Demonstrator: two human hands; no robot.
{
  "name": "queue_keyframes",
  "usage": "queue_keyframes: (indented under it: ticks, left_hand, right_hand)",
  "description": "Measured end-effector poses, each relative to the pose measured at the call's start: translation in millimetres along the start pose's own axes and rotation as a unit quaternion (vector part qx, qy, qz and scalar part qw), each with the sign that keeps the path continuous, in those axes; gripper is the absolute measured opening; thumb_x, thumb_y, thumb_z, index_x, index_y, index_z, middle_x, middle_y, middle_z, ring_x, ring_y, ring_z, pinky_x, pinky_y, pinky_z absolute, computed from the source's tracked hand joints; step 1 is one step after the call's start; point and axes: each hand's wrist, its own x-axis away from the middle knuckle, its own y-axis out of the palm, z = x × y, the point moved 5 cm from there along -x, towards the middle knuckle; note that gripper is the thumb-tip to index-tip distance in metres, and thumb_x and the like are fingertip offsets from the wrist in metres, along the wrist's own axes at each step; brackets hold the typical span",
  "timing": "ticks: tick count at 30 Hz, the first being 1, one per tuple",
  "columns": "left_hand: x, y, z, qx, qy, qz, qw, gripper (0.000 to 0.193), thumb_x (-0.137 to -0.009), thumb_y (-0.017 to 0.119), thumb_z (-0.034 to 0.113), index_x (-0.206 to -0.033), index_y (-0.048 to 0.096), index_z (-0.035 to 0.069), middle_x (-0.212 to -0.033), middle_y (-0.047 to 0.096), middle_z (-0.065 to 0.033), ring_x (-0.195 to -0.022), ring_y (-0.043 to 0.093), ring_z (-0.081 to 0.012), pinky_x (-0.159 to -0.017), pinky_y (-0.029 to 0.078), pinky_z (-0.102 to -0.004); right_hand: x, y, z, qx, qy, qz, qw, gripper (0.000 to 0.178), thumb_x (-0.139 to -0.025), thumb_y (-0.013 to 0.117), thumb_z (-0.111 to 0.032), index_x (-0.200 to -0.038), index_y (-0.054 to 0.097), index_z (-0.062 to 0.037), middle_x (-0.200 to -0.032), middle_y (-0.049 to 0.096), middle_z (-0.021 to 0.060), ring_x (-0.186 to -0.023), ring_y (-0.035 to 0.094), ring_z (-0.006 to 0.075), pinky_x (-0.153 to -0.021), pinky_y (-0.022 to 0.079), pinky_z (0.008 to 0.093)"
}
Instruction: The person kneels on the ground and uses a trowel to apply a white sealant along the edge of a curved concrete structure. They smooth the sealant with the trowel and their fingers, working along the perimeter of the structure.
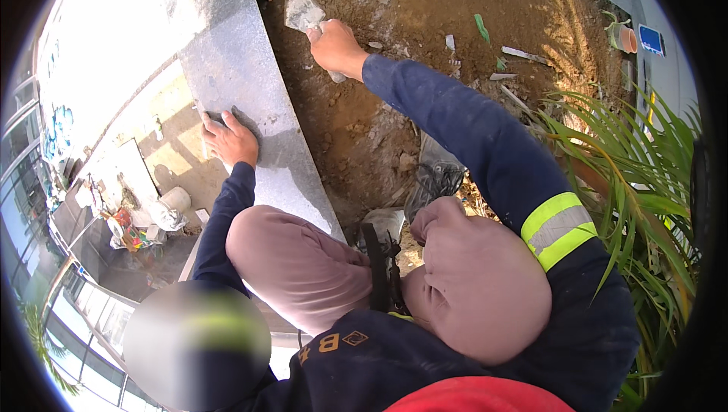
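Note:
My right hand (339, 50) is wrapped round the handle of a small trowel (303, 10). Its pale, mortar-smeared blade points away from me, over bare brown soil (356, 124) near the far left corner of the bed. The handle's end shows below my fist. My left hand (231, 141) lies on the grey stone slab (243, 71) bordering the soil, fingers apart and reaching to the slab's outer edge. Nothing shows in that hand, though its palm is hidden.
Green palm fronds (629, 154) crowd the right side. An orange-brown pot (623, 38) and a blue-screened phone (651, 40) sit at the far right. Pale offcuts (523, 56) lie on the soil. Lower down on the left are a white bucket (176, 200) and loose bags.

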Motion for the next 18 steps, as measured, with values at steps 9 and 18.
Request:
queue_keyframes:
  ticks: [9,18]
  left_hand:
    - [-1,-2,-1,-0.006,0.013,0.005,1.000,0.066,-0.105,0.039,0.049,-0.156,0.034,0.007,-0.150,0.040,-0.0250,-0.139,0.039,-0.0433,-0.114,0.029,-0.0581]
    - [-3,0,-9,0.005,0.017,0.010,1.000,0.066,-0.105,0.039,0.047,-0.156,0.035,0.006,-0.151,0.039,-0.0257,-0.140,0.038,-0.0438,-0.115,0.029,-0.0549]
  right_hand:
    - [-1,-23,-34,0.192,-0.064,-0.063,0.977,0.031,-0.099,0.059,-0.023,-0.107,0.071,0.0040,-0.110,0.071,0.0281,-0.106,0.068,0.0446,-0.091,0.055,0.0518]
    - [-4,-103,-2,0.389,-0.093,0.027,0.916,0.033,-0.100,0.060,-0.031,-0.102,0.070,0.0014,-0.095,0.072,0.0264,-0.091,0.071,0.0450,-0.080,0.056,0.0535]
